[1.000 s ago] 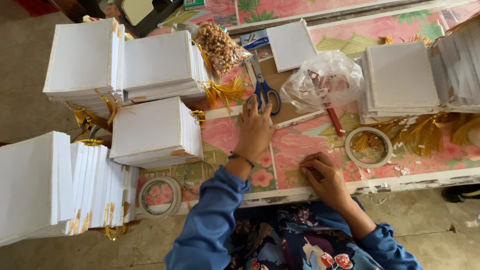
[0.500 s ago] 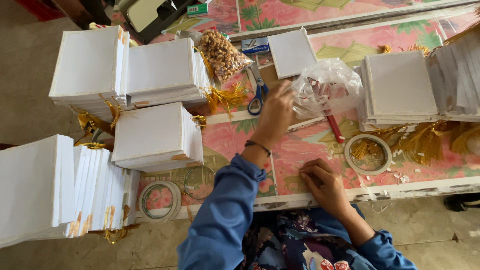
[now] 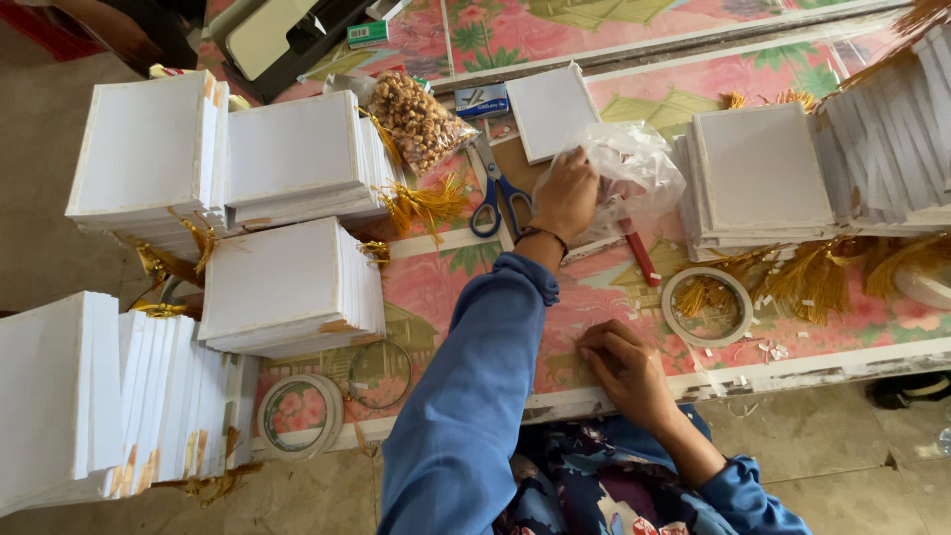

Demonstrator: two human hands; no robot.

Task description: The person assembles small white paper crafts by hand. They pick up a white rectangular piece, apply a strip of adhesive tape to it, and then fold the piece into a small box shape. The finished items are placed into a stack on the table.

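Note:
My left hand (image 3: 567, 193) reaches forward in a blue sleeve and grips the edge of a crumpled clear plastic bag (image 3: 639, 168) lying on the flowered tabletop (image 3: 614, 287). Blue-handled scissors (image 3: 498, 201) lie just left of that hand, and a red pen-like stick (image 3: 641, 256) pokes out from under the bag. My right hand (image 3: 621, 365) rests near the table's front edge with its fingers curled down on the surface; nothing shows in it. A single white square card (image 3: 550, 109) lies beyond the bag.
Stacks of white square cards with gold tassels stand at left (image 3: 292, 287), far left (image 3: 149, 149) and right (image 3: 763, 173). A bag of golden bits (image 3: 416, 119), tape rolls (image 3: 705, 305) (image 3: 297, 414) and a thin ring (image 3: 379, 374) lie about.
My left hand has moved away from me and to the right, from beside the scissors to the plastic bag, and has taken hold of it. My right hand has stayed put.

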